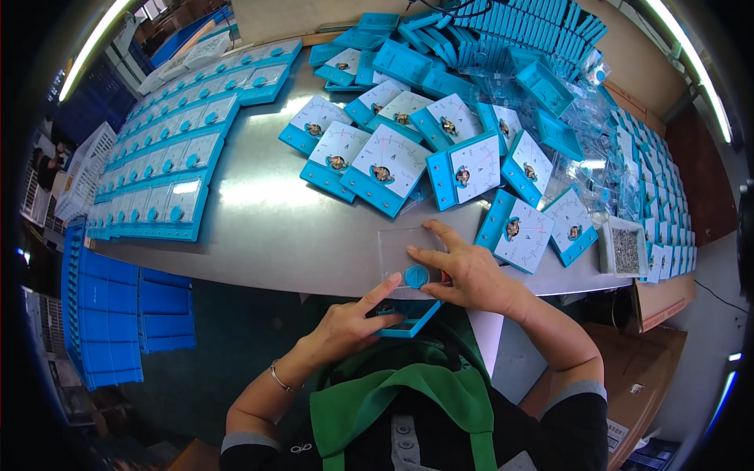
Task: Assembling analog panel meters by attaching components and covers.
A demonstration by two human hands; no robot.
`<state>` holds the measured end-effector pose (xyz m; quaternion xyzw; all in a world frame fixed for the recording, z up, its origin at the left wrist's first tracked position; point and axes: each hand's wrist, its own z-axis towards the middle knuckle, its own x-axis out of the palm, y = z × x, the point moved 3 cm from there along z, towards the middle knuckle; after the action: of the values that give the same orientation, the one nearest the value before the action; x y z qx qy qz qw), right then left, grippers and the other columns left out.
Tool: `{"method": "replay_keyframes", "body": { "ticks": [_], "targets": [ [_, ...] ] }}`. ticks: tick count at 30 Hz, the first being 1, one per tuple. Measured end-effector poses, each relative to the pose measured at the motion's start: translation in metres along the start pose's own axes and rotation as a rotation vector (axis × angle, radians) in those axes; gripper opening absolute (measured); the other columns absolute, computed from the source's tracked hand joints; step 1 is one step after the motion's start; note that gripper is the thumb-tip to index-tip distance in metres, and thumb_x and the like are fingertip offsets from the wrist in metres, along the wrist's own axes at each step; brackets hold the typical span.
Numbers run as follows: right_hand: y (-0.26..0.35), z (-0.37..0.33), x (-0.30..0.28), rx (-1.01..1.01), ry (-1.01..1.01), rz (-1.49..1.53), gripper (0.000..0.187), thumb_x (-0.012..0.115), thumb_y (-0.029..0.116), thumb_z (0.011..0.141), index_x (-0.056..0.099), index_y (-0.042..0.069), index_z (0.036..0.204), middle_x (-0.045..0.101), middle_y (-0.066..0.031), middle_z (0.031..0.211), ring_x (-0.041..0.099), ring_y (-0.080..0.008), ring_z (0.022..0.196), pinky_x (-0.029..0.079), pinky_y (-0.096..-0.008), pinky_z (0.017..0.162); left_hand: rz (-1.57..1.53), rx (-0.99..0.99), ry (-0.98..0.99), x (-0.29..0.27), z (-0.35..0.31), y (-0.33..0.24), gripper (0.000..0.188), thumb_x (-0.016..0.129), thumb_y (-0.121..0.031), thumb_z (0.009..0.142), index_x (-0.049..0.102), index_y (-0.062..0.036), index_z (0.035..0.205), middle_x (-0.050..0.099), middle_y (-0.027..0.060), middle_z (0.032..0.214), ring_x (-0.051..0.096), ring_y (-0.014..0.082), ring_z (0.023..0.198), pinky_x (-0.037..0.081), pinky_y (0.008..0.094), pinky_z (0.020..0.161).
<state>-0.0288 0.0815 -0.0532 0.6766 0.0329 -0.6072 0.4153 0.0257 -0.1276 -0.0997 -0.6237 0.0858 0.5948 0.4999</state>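
Note:
At the table's front edge, my right hand (477,276) grips a clear plastic cover (395,245) with a round teal knob (416,275) on it. Its fingers lie along the right side of the cover and its thumb is by the knob. My left hand (345,328) holds a teal meter case (418,320) just below the table edge, with its index finger reaching up to the cover's near left corner. What is inside the case is mostly hidden by my fingers. Beyond my hands lie several uncovered meters (386,166) with white dial faces.
Covered meters (175,182) stand in rows at the left. Empty teal cases (543,85) and a heap of clear covers (585,184) lie at the back right. Near my right arm is a white tray of small metal parts (626,250). Blue crates (102,314) stand at the lower left.

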Motion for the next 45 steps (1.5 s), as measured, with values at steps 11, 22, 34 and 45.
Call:
{"method": "replay_keyframes", "body": {
  "ticks": [11,22,34,45],
  "targets": [
    [0.001,0.004,-0.001,0.057,-0.068,0.082,0.053,0.074,0.016,0.066,0.060,0.012,0.117,0.041,-0.0199,0.132,0.063,-0.0295,0.086,0.052,-0.0328,0.073,-1.508,-0.558,-0.559,-0.030,-0.055,0.024,0.036,0.067,-0.010,0.080,0.053,0.0018,0.111,0.061,0.0164,0.103,0.064,0.0241,0.087,0.058,0.0354,0.068],
    [0.032,0.018,-0.027,0.015,-0.041,0.406,0.056,0.075,0.018,0.065,0.060,0.011,0.119,0.046,-0.0172,0.127,0.056,-0.0147,0.080,0.047,-0.0257,0.069,-2.069,-0.499,-0.328,-0.013,0.004,-0.003,0.052,0.024,-0.042,0.098,0.030,-0.0050,0.133,0.047,0.0179,0.126,0.058,0.0303,0.102,0.057,0.0426,0.074],
    [0.027,0.013,-0.023,0.131,0.108,0.470,0.052,0.075,0.019,0.068,0.061,0.011,0.117,0.047,-0.0177,0.125,0.056,-0.0141,0.081,0.047,-0.0256,0.071,-2.186,-0.528,-0.281,-0.002,0.013,-0.017,0.052,0.020,-0.043,0.098,0.030,-0.0057,0.133,0.050,0.0159,0.123,0.059,0.0290,0.102,0.056,0.0410,0.077],
    [0.022,0.014,-0.013,0.080,0.129,0.539,0.050,0.076,0.021,0.071,0.061,0.012,0.118,0.045,-0.0193,0.128,0.056,-0.0193,0.093,0.046,-0.0279,0.078,-2.207,-0.560,-0.270,-0.002,0.009,-0.018,0.057,0.018,-0.048,0.097,0.030,-0.0061,0.133,0.049,0.0147,0.123,0.059,0.0268,0.101,0.055,0.0386,0.079]
  ]
}}
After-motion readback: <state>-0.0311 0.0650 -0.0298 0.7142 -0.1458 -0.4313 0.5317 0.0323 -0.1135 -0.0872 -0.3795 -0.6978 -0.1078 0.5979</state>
